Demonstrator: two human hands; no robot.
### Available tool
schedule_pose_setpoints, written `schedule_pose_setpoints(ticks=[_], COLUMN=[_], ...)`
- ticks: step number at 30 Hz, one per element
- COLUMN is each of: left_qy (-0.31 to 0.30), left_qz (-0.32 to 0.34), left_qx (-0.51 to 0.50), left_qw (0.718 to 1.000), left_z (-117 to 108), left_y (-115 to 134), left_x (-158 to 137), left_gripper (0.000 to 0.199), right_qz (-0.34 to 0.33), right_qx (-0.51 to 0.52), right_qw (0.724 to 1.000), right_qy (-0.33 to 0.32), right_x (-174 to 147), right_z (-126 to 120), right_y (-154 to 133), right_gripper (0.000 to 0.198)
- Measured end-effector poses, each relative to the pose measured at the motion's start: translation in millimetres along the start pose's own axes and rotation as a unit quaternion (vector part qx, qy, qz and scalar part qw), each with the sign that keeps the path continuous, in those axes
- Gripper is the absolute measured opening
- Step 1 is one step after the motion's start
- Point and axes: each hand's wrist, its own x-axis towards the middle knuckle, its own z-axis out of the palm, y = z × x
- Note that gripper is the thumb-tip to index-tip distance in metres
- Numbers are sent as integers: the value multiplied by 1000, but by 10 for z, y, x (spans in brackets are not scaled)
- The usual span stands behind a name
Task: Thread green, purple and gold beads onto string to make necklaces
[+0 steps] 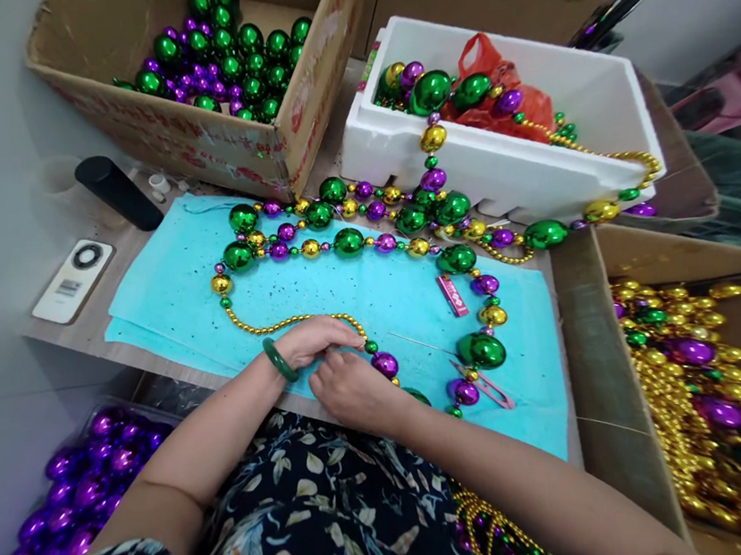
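Note:
A long garland of green, purple and gold beads (348, 242) loops over a turquoise cloth (163, 294). My left hand (316, 338), with a green bangle (280, 361) at the wrist, is closed around the garland where small gold beads (282, 326) meet a green one. Pressed against it from below, my right hand (361, 393) is closed, its fingertips hidden; what they pinch does not show. A purple bead (385, 365) lies beside the right hand. To the right are a thin needle-like rod (419, 342), pink thread snips (494, 390) and a small pink packet (452, 295).
A cardboard box of green and purple balls (192, 146) and a white foam box (497, 154) stand behind. Another carton (599, 375) with gold beads is at right. A phone (74, 280) and black cylinder (118, 194) sit left. Purple balls (66, 495) lie below.

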Motion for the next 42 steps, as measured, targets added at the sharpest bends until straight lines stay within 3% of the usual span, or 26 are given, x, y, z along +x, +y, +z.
schedule_pose_setpoints(ticks=[3,5,7,9,11,12,13,16,18,20,23,27,29,31,34,35,37,42], left_qy=[8,38,59,65,66,67,70,83,97,108,136,187,194,196,197,195,187,202], left_qz=[41,95,143,170,195,209,225,274,294,300,296,290,282,272,254,251,247,218], left_qx=[65,125,169,195,214,225,236,276,303,333,369,418,442,465,501,509,520,560], left_qw=[997,987,974,964,955,949,943,918,901,888,871,840,829,819,804,800,796,773], left_z=[4,4,-10,-33,-52,-55,-53,-24,1,19,32,53,69,86,111,121,145,201], left_y=[28,24,1,-34,-65,-75,-80,-62,-36,-19,-34,-132,-187,-225,-250,-255,-270,-365], left_x=[-1,-6,-19,-38,-56,-63,-68,-79,-89,-103,-125,-121,-95,-60,-13,-2,8,-5], left_gripper=[13,12,12,13,15,16,17,17,16,17,18,20,22,24,27,28,29,27], right_qz=[-23,-42,-27,63,241,325,359,293,224,187,182,232,260,263,244,240,243,264], right_qx=[21,68,139,233,329,385,466,701,763,773,760,715,703,740,822,836,845,825], right_qw=[999,997,990,962,886,832,783,649,605,601,615,656,661,619,508,484,467,493], right_qy=[-34,-22,30,126,219,231,205,43,-35,-76,-106,-74,-36,9,82,93,97,80], right_x=[23,-38,-172,-341,-478,-517,-529,-420,-279,-159,-122,-310,-408,-452,-403,-367,-288,-170], right_z=[61,8,-109,-217,-237,-203,-141,137,311,412,407,237,159,120,145,168,218,321], right_y=[-173,-213,-106,173,551,734,891,1135,1143,1120,1159,1312,1343,1315,1200,1159,1094,1082], right_gripper=[20,16,16,19,21,20,18,34,37,29,17,18,20,23,26,27,29,28])
